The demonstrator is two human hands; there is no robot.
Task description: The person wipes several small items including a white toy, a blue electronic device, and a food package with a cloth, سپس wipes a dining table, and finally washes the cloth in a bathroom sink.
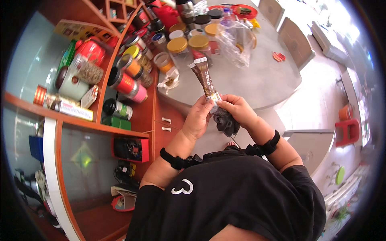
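Two brown stick sachets [205, 76] with white crimped ends point away from me, fanned slightly apart at their far tips. They bear printed writing. My left hand [197, 116] pinches their near end between thumb and fingers. From the other side, my right hand [238, 108] grips the same pale, patterned end, so the two thumbs almost meet. Below the hands shows a dark grey furry thing [224, 120], partly hidden by my fingers; I cannot tell exactly what it is. Black straps circle both forearms.
A grey table [268, 72] carries lidded jars [177, 45], a clear plastic bag [235, 42], a crumpled tissue [169, 80] and a red wrapper [279, 56]. Wooden shelving [126, 129] with canisters stands to the left. Chairs [295, 43] line the table's far right side.
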